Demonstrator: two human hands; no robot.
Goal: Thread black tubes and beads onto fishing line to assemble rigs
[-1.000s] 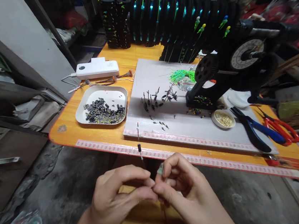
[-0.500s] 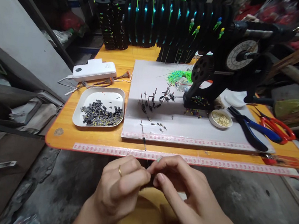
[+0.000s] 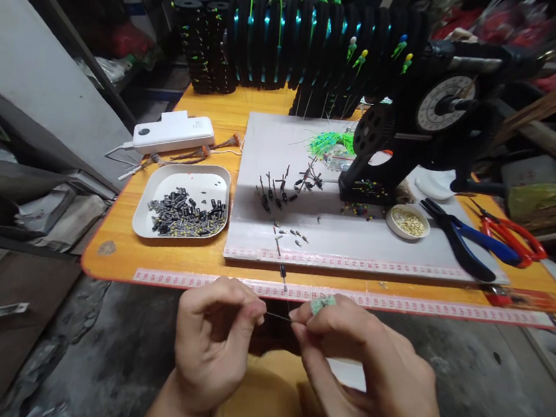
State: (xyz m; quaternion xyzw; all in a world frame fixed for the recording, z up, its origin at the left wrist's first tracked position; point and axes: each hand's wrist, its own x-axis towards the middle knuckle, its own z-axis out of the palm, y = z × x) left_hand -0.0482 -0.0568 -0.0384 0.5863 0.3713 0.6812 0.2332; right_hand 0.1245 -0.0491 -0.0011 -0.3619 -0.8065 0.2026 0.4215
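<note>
A thin dark line [image 3: 276, 316] is stretched across the short gap between my hands, in front of the table edge. My left hand [image 3: 212, 341] pinches one end between thumb and forefinger. The thumb and forefinger of my right hand [image 3: 366, 359] are closed on the other side of it; a green wrap [image 3: 322, 304] circles that forefinger. From my right fingertips the line also runs up to a small black cylinder [image 3: 283, 272], which lies over the table's front edge with a thin stem above it. What else sits inside the pinches is too small to tell.
A white tray [image 3: 139, 216] of small black and grey pieces stands left, near a white power bank [image 3: 173, 135]. A dish of gold bits [image 3: 407, 222], blue-handled pliers [image 3: 460, 239] and red-handled pliers [image 3: 515, 239] lie right. Behind rises a black spool rack [image 3: 326, 53].
My hands have drawn apart, the left turning so its thumb and forefinger face right. The line now shows between them. The black cylinder has shifted slightly right and nearer to me.
</note>
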